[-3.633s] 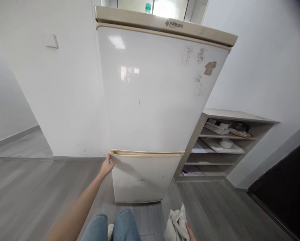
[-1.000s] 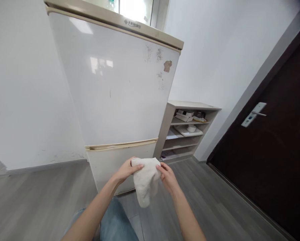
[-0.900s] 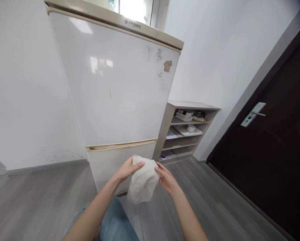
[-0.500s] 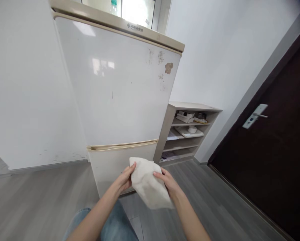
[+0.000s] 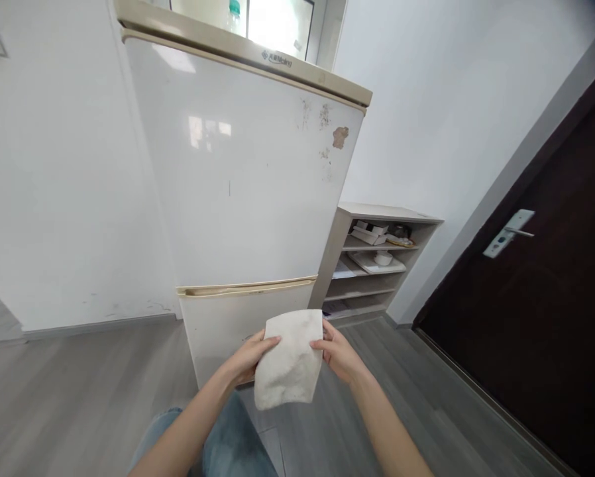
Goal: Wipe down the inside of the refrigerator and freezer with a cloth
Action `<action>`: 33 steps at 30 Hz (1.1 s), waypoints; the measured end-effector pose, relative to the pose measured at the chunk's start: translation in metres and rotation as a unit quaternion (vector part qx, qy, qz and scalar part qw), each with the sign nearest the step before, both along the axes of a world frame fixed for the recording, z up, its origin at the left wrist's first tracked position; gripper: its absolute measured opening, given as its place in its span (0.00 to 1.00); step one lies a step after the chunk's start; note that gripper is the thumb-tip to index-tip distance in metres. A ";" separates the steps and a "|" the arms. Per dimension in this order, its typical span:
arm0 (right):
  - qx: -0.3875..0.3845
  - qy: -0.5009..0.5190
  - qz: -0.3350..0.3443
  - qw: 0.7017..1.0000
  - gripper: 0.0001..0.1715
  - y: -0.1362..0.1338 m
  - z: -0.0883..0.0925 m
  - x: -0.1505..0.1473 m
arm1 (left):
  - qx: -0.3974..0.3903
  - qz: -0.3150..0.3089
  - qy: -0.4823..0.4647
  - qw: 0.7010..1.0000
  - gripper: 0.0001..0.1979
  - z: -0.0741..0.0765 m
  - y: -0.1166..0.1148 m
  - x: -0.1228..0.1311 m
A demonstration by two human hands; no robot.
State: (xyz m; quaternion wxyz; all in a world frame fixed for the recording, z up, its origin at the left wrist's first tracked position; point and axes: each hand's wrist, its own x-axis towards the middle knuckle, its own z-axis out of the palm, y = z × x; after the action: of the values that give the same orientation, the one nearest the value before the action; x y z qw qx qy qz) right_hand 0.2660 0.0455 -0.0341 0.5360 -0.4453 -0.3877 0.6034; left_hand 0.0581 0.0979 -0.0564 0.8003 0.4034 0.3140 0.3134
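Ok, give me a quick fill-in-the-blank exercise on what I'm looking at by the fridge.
1. The left hand and right hand together hold a white ____ in front of the fridge.
2. Both fridge doors are ____.
3. The shelf unit stands to the ____ of the fridge.
4. The dark door carries a silver ____.

Missing words: cloth; shut; right; handle.

Cloth (image 5: 290, 361): an off-white, coarse-textured rag folded into a roughly rectangular pad, with a straight upper edge and a rounded, limp lower edge. It hangs upright in the air with its broad face toward the camera. The left grip (image 5: 250, 358) pinches its left side and the right grip (image 5: 340, 354) its right side, in front of the lower fridge door (image 5: 218, 328).
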 end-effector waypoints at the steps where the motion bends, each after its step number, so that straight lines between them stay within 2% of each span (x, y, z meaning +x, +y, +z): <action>1: 0.027 -0.016 0.000 1.000 0.37 0.001 -0.001 0.002 | 0.009 0.004 -0.003 1.000 0.27 0.003 0.002 -0.002; 3: 0.093 -0.064 -0.018 0.993 0.29 0.004 -0.002 0.007 | 0.031 0.003 -0.013 0.999 0.24 0.006 0.005 -0.007; 6: 0.171 -0.142 -0.018 0.975 0.07 0.008 -0.004 0.017 | 0.050 0.000 -0.014 0.999 0.13 0.006 0.011 -0.012; 7: 0.183 -0.163 -0.011 0.969 0.05 0.009 -0.005 0.020 | 0.052 0.003 -0.009 0.999 0.10 0.005 0.013 -0.013; 10: 0.199 -0.199 0.002 0.960 0.13 0.009 -0.006 0.025 | 0.066 0.008 0.005 0.998 0.06 0.004 0.016 -0.015; 13: 0.204 -0.214 -0.001 0.955 0.14 0.006 -0.004 0.024 | 0.084 0.007 0.015 0.996 0.06 0.006 0.018 -0.016; 16: 0.195 -0.201 -0.017 0.960 0.09 0.001 0.003 0.019 | 0.103 0.004 0.014 0.995 0.07 0.013 0.018 -0.017; 19: 0.171 -0.178 -0.024 0.969 0.17 -0.001 0.007 0.013 | 0.118 0.002 0.005 0.993 0.06 0.025 0.016 -0.018; 20: 0.162 -0.183 -0.024 0.969 0.17 -0.001 0.008 0.011 | 0.123 -0.001 -0.001 0.992 0.10 0.029 0.014 -0.019; 23: 0.141 -0.214 -0.037 0.966 0.09 -0.001 0.009 0.007 | 0.141 -0.047 -0.008 0.989 0.29 0.038 0.009 -0.019; 25: 0.147 -0.208 -0.047 0.966 0.08 -0.002 0.012 0.005 | 0.148 -0.094 0.013 0.985 0.32 0.038 0.006 -0.019; 29: 0.180 -0.201 -0.032 0.962 0.05 -0.005 0.026 0.003 | 0.148 -0.125 0.050 0.980 0.20 0.028 0.006 -0.021; 33: 0.193 -0.238 -0.031 0.951 0.05 -0.006 0.035 0.005 | 0.122 -0.088 0.025 0.988 0.12 0.019 0.011 -0.029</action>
State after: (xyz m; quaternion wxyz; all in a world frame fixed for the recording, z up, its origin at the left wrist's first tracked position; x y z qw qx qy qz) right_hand 0.2714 0.0391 0.0011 0.5223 -0.4762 -0.5990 0.3763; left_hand 0.0290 0.1093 -0.0378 0.7617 0.5317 0.2569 0.2668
